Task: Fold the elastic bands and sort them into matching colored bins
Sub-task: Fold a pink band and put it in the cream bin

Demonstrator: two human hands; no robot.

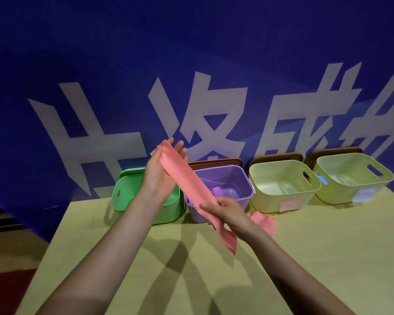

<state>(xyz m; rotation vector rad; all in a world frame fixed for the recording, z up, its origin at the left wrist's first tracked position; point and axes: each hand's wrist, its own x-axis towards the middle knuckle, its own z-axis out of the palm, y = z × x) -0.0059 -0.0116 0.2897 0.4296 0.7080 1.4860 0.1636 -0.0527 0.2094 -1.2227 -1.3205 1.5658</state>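
Head view: the pink band [187,180] is held stretched above the table [305,258], draped over the spread left hand [162,171] at 11 o'clock and pinched by the right hand [225,212] at 5 o'clock (presumably flattened for folding); its tail hangs before the purple bin [225,178].

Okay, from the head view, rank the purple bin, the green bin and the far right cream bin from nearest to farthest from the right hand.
From the right hand:
1. Purple bin, just behind the hand.
2. Green bin, off to its left.
3. Far right cream bin, at the right end of the row.
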